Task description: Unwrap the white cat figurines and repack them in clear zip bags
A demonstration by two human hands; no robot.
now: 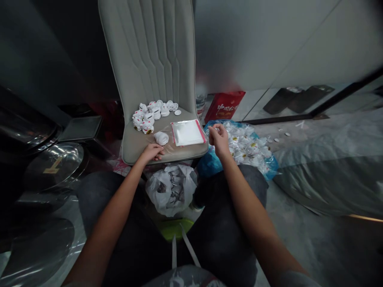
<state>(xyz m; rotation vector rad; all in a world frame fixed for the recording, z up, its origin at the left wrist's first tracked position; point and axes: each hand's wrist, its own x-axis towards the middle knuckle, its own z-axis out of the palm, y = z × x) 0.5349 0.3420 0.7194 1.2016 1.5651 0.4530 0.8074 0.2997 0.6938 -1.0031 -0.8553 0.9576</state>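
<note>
Fingers of the right hand (218,137) are held pinched, any hold unclear; the left hand (151,153) is curled by a white bundle (161,138) that could be brushed off the chair seat (182,154).

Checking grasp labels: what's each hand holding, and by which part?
Left hand rests on clear plastic film, no visible grip. Right hand pinches at the fingertips; anything held is too small to tell.

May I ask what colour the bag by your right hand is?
The bag is blue, head view.
</note>
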